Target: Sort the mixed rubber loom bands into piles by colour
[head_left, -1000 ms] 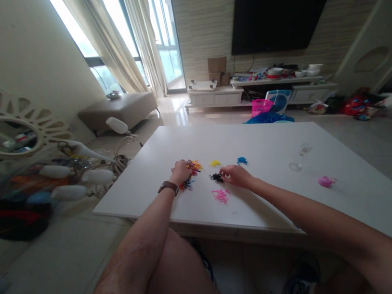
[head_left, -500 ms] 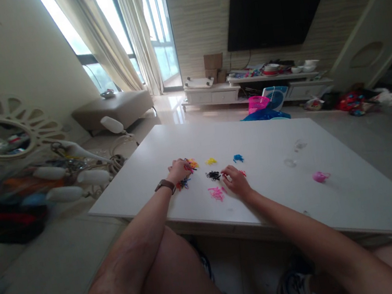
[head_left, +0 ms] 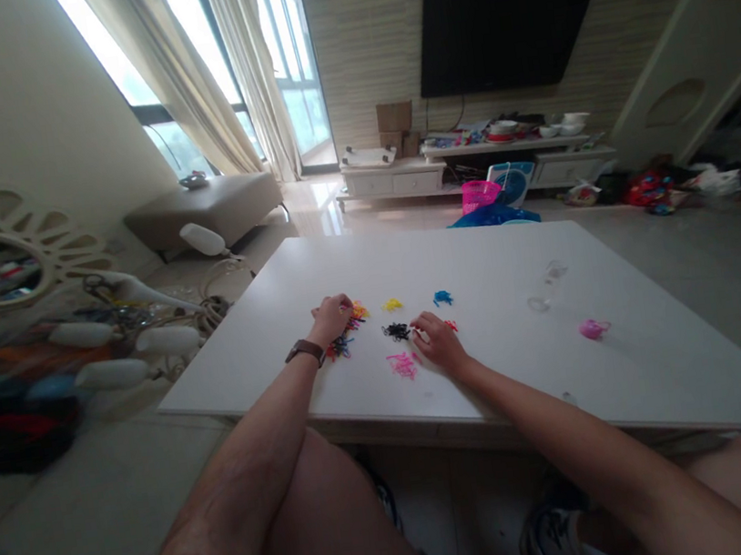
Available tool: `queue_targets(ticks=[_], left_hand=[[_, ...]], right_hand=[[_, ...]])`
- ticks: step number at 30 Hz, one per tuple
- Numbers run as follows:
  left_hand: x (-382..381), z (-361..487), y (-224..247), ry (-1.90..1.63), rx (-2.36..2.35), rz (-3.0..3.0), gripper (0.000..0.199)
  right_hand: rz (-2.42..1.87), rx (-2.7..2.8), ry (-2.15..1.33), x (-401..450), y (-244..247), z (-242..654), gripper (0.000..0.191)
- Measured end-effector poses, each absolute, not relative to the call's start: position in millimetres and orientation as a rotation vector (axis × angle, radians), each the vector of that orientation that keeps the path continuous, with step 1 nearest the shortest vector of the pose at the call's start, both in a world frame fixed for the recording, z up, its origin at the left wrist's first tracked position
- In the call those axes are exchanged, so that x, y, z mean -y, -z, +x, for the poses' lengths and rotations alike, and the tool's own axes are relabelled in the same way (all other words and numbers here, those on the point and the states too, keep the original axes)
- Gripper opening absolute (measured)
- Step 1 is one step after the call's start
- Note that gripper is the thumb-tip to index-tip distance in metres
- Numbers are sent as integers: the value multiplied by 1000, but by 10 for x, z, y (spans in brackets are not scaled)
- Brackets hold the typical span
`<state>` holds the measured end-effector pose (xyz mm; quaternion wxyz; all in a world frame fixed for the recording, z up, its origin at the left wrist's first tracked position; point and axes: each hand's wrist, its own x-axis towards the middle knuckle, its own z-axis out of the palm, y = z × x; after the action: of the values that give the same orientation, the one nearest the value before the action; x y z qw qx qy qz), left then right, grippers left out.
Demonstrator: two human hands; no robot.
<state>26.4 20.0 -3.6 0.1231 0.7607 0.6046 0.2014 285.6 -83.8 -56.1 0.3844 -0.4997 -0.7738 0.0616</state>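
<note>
My left hand (head_left: 333, 317) is at the left of the white table, thumb and fingers pinched together over a mixed pile of small coloured bands (head_left: 341, 348). What it pinches is too small to make out. Beside the black bands (head_left: 396, 332) is my right hand (head_left: 441, 344), fingers curled and tips together at the pile's right edge; whatever it holds is hidden. Red bands (head_left: 451, 326) show partly behind that hand. Pink bands (head_left: 403, 366) lie in front of the black ones. Farther back are yellow bands (head_left: 392, 305) and blue bands (head_left: 442, 299).
On the right of the table (head_left: 477, 253) sit a pink cup-like toy (head_left: 594, 329) and a clear plastic container (head_left: 539, 301). A pink basket (head_left: 479, 196) stands beyond the far edge. A lamp with several white shades (head_left: 169, 338) is to the left.
My left hand has lifted slightly off the mixed pile, its fingers now pinched. My right hand stays by the black bands, its fingers more curled. The whole view has shifted a little.
</note>
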Motion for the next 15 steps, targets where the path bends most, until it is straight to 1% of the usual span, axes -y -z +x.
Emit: queue_targets(ticks=[6,11,15], left_hand=[[-188,251,32,-592,-1709,2212,15],[-199,231,46,-554,-1683,2225,19],[-193,222,36,-545,-1675,2237,19]], right_hand=[[-1285,1986,-171,843,549,2845,12],[-1279,1996,-155,849,537,2841,11],[-1285,2000,-154,844,548,2844,12]])
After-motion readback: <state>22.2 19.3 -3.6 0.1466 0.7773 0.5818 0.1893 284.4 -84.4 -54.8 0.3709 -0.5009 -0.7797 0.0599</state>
